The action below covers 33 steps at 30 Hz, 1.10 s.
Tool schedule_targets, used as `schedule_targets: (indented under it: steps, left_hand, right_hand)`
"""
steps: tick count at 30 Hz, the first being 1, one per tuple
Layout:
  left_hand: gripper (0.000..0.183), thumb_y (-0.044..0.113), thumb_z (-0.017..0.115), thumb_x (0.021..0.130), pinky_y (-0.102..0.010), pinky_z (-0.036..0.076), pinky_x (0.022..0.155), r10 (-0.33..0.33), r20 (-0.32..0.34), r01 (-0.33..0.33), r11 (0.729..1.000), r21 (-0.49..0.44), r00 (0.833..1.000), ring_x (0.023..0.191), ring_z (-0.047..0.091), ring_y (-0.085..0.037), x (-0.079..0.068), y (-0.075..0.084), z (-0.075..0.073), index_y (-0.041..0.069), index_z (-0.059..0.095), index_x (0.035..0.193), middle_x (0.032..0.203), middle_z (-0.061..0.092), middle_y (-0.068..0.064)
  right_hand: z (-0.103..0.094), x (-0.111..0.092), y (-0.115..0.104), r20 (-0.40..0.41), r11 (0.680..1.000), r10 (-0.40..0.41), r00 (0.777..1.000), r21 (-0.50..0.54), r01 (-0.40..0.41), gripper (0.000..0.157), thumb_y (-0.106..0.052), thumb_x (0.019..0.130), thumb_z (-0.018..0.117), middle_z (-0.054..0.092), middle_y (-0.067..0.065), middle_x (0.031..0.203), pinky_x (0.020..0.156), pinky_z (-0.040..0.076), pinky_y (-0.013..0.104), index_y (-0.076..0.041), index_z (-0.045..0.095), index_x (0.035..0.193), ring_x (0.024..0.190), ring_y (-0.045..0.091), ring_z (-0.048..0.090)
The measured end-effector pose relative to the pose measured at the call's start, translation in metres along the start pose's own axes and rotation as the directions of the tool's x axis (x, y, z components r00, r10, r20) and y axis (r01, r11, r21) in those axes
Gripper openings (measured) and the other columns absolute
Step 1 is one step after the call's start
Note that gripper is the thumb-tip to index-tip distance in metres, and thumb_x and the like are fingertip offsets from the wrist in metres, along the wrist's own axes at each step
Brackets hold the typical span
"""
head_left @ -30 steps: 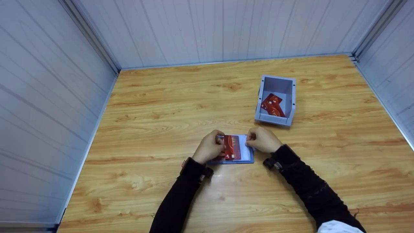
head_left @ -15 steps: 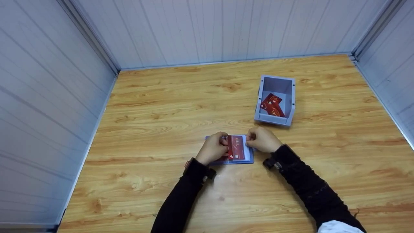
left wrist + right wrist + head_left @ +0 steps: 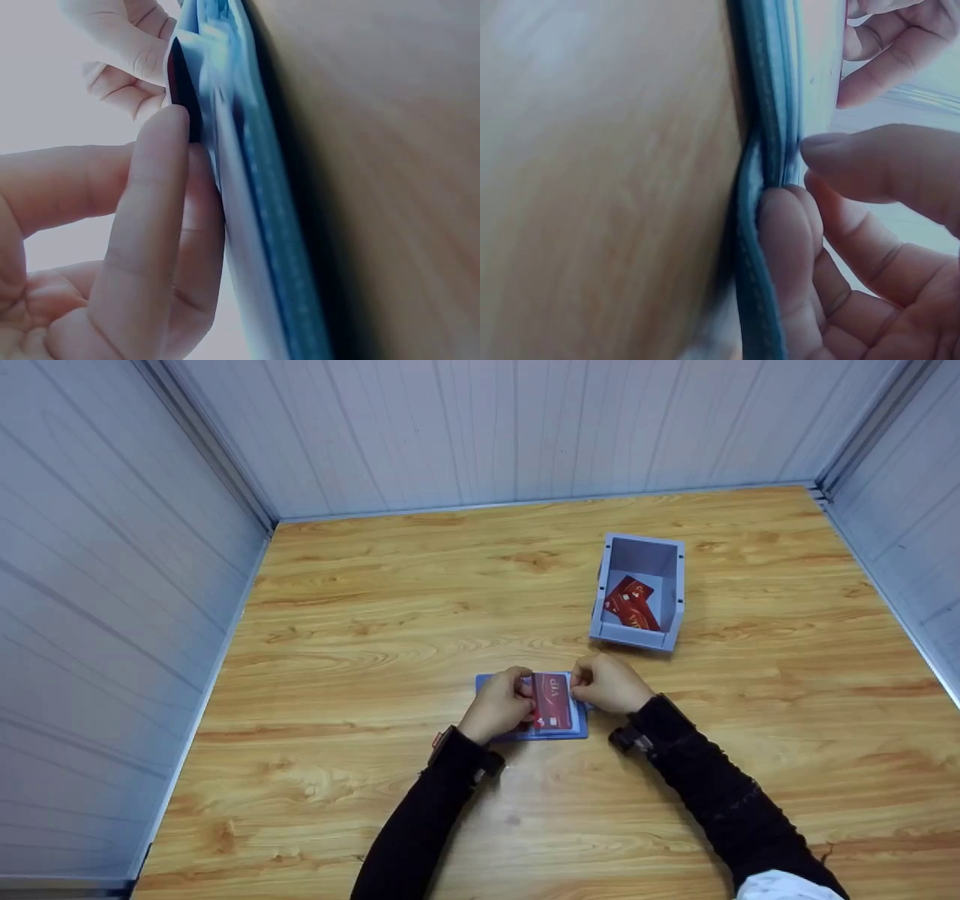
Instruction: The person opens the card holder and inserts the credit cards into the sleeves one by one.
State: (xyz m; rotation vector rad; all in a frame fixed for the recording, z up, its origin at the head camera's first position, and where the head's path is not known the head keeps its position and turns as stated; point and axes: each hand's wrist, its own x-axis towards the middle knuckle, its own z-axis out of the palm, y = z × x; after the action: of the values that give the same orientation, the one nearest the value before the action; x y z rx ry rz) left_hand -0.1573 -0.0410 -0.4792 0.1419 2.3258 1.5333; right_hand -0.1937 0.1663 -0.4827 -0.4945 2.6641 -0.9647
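A blue card holder lies spread on the table, its clear sleeves facing up. Most of a red card with gold lettering is inside the top sleeve. My left hand pinches the card's left edge; in the left wrist view a dark strip of the card shows at the sleeve mouth by the fingertips. At the holder's right side my right hand pinches the edge of the sleeves between thumb and fingers. In the right wrist view, its fingers lie between the stitched cover and the sleeves.
Behind the right hand stands a grey plastic bin with a few red cards in it. Pale panel walls bound the wooden table at the back and both sides.
The left hand has moved right, and the red card has slid further right into the clear sleeve. The right hand has stayed at the holder's right edge.
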Motion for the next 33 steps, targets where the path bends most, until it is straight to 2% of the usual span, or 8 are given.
schedule_targets:
  steps: [8,13,17,20,24,26,29,33]
  left_hand:
    - [0.054,-0.011,0.055,0.083,-0.023,0.057,0.059,0.001,0.002,-0.001,0.999,0.046,1.000,0.070,0.064,-0.014,0.000,0.000,0.002,-0.010,0.048,0.136,0.094,0.060,-0.011]
    - [0.054,-0.009,0.055,0.083,-0.022,0.054,0.053,0.006,0.005,-0.006,0.997,0.073,1.000,0.066,0.062,-0.011,-0.001,0.001,0.001,-0.009,0.048,0.137,0.093,0.060,-0.009]
    - [0.051,-0.004,0.058,0.083,-0.019,0.049,0.051,0.040,0.001,-0.040,0.990,0.132,0.999,0.062,0.059,-0.008,-0.002,0.000,0.000,-0.008,0.052,0.134,0.090,0.065,-0.009]
    - [0.049,0.000,0.060,0.085,-0.018,0.047,0.051,0.058,0.001,-0.058,0.985,0.163,0.998,0.062,0.058,-0.008,-0.003,0.000,-0.002,-0.008,0.054,0.132,0.090,0.068,-0.011]
    - [0.049,0.005,0.063,0.087,-0.020,0.050,0.058,0.070,-0.024,-0.064,0.976,0.207,0.997,0.071,0.059,-0.009,-0.005,0.001,-0.004,-0.006,0.054,0.133,0.095,0.067,-0.011]
    - [0.051,0.009,0.066,0.087,-0.023,0.051,0.064,0.090,-0.049,-0.074,0.961,0.266,0.995,0.078,0.059,-0.012,-0.008,0.002,-0.004,-0.004,0.054,0.134,0.099,0.065,-0.011]
    - [0.055,0.016,0.070,0.085,-0.030,0.051,0.075,0.132,-0.080,-0.092,0.922,0.377,0.988,0.088,0.058,-0.017,-0.011,0.003,-0.004,-0.001,0.054,0.135,0.105,0.062,-0.013]
    - [0.062,0.026,0.074,0.084,-0.039,0.050,0.088,0.173,-0.092,-0.109,0.871,0.479,0.981,0.101,0.057,-0.025,-0.016,0.005,-0.001,0.001,0.053,0.137,0.116,0.060,-0.017]
  right_hand:
    - [0.001,0.000,0.001,0.009,1.000,0.004,1.000,0.005,-0.004,0.006,-0.010,0.078,0.069,0.057,-0.001,0.071,0.063,0.040,0.027,-0.008,0.064,0.076,0.067,0.014,0.051]
    - [0.001,0.000,0.000,0.012,1.000,0.007,1.000,0.013,-0.007,0.007,-0.010,0.078,0.070,0.057,-0.001,0.071,0.063,0.041,0.027,-0.009,0.064,0.075,0.067,0.014,0.051]
    - [0.001,-0.001,0.001,0.012,1.000,-0.001,1.000,0.021,0.001,0.007,-0.010,0.078,0.070,0.056,-0.003,0.069,0.060,0.040,0.025,-0.009,0.064,0.075,0.064,0.012,0.050]
    - [0.001,-0.001,0.001,0.015,1.000,-0.009,1.000,0.025,0.008,0.007,-0.010,0.078,0.070,0.056,-0.003,0.068,0.059,0.039,0.025,-0.008,0.064,0.076,0.063,0.011,0.049]
    - [0.001,-0.001,0.001,0.019,1.000,-0.007,1.000,0.028,0.006,0.007,-0.011,0.079,0.070,0.057,-0.003,0.069,0.060,0.040,0.025,-0.008,0.065,0.077,0.063,0.011,0.049]
    - [0.000,-0.001,0.000,0.024,1.000,-0.002,1.000,0.029,0.002,0.007,-0.011,0.079,0.070,0.057,-0.003,0.069,0.060,0.040,0.025,-0.008,0.065,0.077,0.064,0.011,0.049]
    - [0.000,-0.001,0.000,0.032,1.000,0.003,0.999,0.030,-0.004,0.006,-0.011,0.080,0.070,0.057,-0.003,0.070,0.060,0.040,0.025,-0.008,0.064,0.077,0.064,0.011,0.050]
    - [0.000,-0.001,0.001,0.041,0.999,0.008,0.999,0.036,-0.010,0.007,-0.010,0.080,0.070,0.057,-0.002,0.071,0.060,0.041,0.026,-0.008,0.064,0.078,0.065,0.012,0.050]
